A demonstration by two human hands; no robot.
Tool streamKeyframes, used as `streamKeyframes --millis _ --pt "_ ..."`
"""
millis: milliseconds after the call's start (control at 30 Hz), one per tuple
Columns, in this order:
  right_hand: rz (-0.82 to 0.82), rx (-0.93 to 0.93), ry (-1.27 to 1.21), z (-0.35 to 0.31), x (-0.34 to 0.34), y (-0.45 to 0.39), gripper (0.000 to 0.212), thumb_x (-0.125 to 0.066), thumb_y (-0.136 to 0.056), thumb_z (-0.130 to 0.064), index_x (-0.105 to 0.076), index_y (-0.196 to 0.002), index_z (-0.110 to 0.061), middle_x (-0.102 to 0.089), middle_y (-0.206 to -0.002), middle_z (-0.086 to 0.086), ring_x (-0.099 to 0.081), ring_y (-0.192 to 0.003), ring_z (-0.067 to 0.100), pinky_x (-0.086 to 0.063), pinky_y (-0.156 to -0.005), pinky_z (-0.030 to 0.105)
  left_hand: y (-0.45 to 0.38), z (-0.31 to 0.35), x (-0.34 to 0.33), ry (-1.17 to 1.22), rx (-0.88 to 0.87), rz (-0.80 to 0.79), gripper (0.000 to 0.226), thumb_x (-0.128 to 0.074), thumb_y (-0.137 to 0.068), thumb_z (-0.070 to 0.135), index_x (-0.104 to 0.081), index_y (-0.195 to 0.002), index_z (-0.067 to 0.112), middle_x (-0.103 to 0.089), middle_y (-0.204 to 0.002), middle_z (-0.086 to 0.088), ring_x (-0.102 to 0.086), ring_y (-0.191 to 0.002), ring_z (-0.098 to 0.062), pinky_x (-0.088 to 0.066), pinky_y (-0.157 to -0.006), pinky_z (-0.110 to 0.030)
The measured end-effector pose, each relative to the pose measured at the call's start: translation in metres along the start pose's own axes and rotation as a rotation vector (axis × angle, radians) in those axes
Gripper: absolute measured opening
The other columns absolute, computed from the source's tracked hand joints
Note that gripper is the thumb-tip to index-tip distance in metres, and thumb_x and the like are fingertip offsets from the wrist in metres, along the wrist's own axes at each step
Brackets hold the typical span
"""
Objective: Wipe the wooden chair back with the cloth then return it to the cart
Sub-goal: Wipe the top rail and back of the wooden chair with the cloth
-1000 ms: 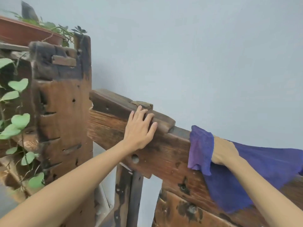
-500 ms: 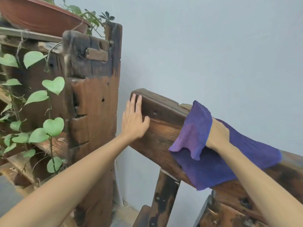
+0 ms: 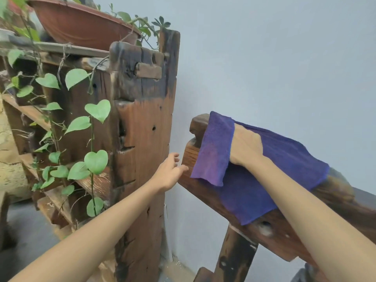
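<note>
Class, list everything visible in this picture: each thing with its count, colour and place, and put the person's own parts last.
chair back: one, dark brown wood, lower right, slanting
cloth: one, purple, draped over the chair back's left end
wooden shelf unit: one, brown with blackened top, centre left
plant pot: one, reddish brown, on top of the shelf unit
vine: one, green heart-shaped leaves, hanging down the shelves at left
wall: one, pale blue-grey, behind
left hand: open, at the chair back's end
right hand: pressing the cloth

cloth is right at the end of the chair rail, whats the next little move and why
Probably draw the right hand and purple cloth back along the top rail, away from its end: the cloth already covers the end, and the left hand hangs open beside it.
</note>
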State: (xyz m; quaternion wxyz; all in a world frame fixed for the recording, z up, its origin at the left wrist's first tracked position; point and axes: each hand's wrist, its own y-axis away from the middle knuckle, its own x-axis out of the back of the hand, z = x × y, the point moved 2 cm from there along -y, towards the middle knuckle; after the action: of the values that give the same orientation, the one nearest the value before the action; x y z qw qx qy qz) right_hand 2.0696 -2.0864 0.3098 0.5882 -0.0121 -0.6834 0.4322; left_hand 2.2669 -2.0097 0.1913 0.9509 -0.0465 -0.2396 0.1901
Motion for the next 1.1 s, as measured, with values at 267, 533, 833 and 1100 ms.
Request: streamKeyframes --millis 267,533,833,1100 --pt "-0.012 0.062 0.319 -0.072 -0.033 -0.067 0.025 -0.053 -0.083 -0.026 -0.060 -0.106 -0.018 -0.059 -0.110 0.002 -0.053 -0.103 0.025 -0.031 -0.066 0.033 -0.042 -0.020 0.036 0.326 0.048 0.047 0.054 -0.033 -0.087 0.059 -0.052 -0.123 0.024 -0.057 -0.127 0.000 -0.056 -0.119 -0.022 -0.049 -0.099 -0.047" --pt "-0.310 0.119 0.881 -0.149 -0.100 -0.072 0.047 -0.027 -0.101 -0.040 -0.064 -0.123 -0.019 -0.060 -0.123 0.010 -0.045 -0.114 0.035 -0.026 -0.097 0.050 -0.113 -0.063 0.041 0.640 0.092 0.000 0.046 -0.028 -0.103 0.052 -0.056 -0.121 0.021 -0.059 -0.127 -0.001 -0.058 -0.107 -0.013 -0.046 -0.083 -0.034" --pt "-0.760 0.231 1.169 -0.164 -0.153 -0.031 0.044 -0.024 -0.100 -0.050 -0.047 -0.084 -0.016 -0.039 -0.074 0.013 -0.032 -0.069 0.028 -0.021 -0.073 0.051 -0.103 -0.101 0.037 0.461 -0.055 -0.166 0.068 -0.019 -0.092 0.070 -0.054 -0.139 0.035 -0.050 -0.147 0.017 -0.041 -0.138 -0.007 -0.029 -0.120 -0.047" --pt "-0.630 0.203 1.066 -0.151 -0.109 -0.060 0.052 -0.026 -0.101 -0.047 -0.056 -0.135 -0.022 -0.060 -0.135 0.004 -0.038 -0.138 0.032 -0.005 -0.120 0.052 -0.102 -0.027 0.042 0.572 -0.128 -0.284 0.080 -0.030 -0.077 0.077 -0.052 -0.143 0.040 -0.046 -0.152 0.017 -0.039 -0.139 -0.004 -0.031 -0.115 -0.037"
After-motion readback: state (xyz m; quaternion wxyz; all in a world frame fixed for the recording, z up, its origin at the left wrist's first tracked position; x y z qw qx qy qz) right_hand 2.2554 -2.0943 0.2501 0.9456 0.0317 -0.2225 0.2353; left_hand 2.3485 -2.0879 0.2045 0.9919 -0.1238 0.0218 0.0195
